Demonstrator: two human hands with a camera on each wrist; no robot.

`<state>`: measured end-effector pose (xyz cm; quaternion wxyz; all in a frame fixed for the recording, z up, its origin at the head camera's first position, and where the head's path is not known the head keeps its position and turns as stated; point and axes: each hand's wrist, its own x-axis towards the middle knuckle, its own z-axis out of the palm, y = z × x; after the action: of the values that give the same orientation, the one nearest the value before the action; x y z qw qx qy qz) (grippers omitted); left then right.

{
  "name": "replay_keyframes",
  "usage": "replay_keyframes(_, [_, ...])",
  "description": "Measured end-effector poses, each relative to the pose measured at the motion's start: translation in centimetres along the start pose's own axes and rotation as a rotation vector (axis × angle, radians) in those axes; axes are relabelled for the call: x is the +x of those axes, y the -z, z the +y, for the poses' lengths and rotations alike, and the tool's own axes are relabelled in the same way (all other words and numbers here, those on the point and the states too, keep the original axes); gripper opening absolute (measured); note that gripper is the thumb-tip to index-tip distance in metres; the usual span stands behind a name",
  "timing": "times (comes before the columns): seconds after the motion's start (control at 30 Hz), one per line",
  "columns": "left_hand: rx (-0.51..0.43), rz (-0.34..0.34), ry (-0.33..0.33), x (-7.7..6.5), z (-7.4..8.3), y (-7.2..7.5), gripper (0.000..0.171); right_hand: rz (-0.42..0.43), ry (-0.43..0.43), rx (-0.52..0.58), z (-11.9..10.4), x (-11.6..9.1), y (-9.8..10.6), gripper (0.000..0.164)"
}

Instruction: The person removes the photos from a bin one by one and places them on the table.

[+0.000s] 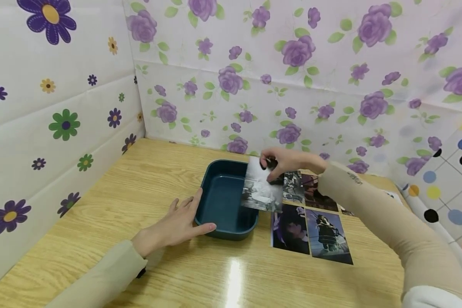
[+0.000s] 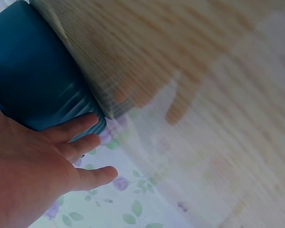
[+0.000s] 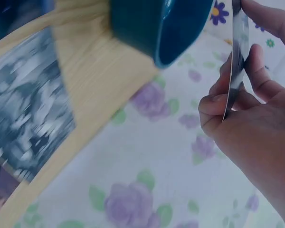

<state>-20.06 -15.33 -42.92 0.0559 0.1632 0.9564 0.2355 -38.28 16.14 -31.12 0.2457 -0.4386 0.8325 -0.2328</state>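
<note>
A dark teal rectangular container [image 1: 223, 205] with rounded corners stands on the table. My left hand [image 1: 177, 224] lies against its left side, fingers spread and thumb by the near rim; the left wrist view shows those fingers [image 2: 78, 126] along the container's outer wall [image 2: 33, 66]. In my right hand [image 1: 282, 162] is a black-and-white picture card [image 1: 259, 190], held above the container's right rim. From the right wrist, the held card [image 3: 236, 61] appears nearly edge-on between thumb and fingers.
Right of the container, several picture cards lie in rows, among them a dark purple one [image 1: 290, 231], a blue one [image 1: 330, 235] and a grey one [image 1: 294, 188]. Flower-printed cloth [image 1: 231, 81] rises behind the wooden table [image 1: 161, 171]. Another patterned cloth [image 1: 61, 124] hangs on the left.
</note>
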Motion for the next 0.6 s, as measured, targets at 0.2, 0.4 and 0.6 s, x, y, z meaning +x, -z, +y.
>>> replay_keyframes(0.2, [0.007, 0.013, -0.008, 0.2, 0.0, 0.0, 0.109, 0.003, 0.004, -0.078, 2.4, -5.0, 0.1, 0.031])
replay_keyframes(0.4, [-0.006, 0.012, -0.009, 0.3, 0.2, 0.0, 0.109, -0.001, -0.100, -0.020, 5.5, -11.3, -0.5, 0.035])
replay_keyframes(0.6, [-0.010, 0.011, -0.010, 0.1, 0.0, 0.0, 0.109, -0.047, -0.210, 0.038, 8.1, -17.5, -0.9, 0.034])
